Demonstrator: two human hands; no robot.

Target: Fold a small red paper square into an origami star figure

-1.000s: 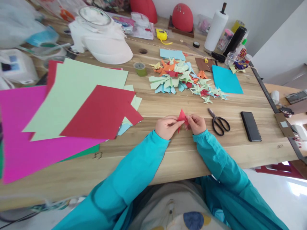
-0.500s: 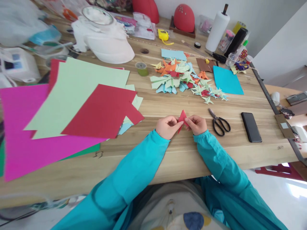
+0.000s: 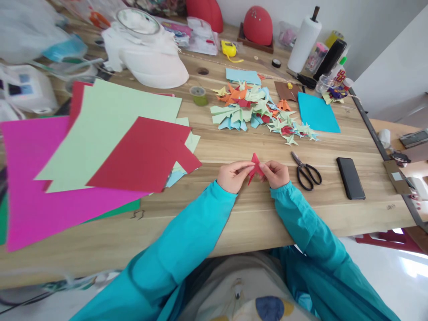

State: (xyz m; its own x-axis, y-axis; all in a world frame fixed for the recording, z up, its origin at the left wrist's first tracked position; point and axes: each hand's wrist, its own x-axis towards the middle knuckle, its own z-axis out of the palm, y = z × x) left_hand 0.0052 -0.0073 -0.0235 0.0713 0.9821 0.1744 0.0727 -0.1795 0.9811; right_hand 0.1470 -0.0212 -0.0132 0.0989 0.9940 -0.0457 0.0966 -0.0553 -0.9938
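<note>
A small piece of folded red paper (image 3: 256, 163) is held between my two hands, its pointed tip facing away from me and a narrow end hanging toward me. My left hand (image 3: 233, 175) pinches its left side between thumb and fingers. On the right side, my right hand (image 3: 275, 174) grips it the same way. Just right of my right hand lie black-handled scissors (image 3: 306, 171), blades pointing away. Beyond my hands is a heap of folded paper pieces (image 3: 247, 107) in green, orange, red and blue, many of them star-like.
To the left, large sheets lie stacked: a red sheet (image 3: 140, 154), a pale green sheet (image 3: 123, 102) and a magenta sheet (image 3: 30, 178). A phone (image 3: 350, 178) rests at the right. Farther back are a white cap (image 3: 154, 67), a turquoise sheet (image 3: 317, 112) and a yellow tape measure (image 3: 228, 48).
The red paper shows more of its folded, spread shape between my fingers. My left fingers have straightened and shifted slightly along its edge; my right hand is nearly where it was.
</note>
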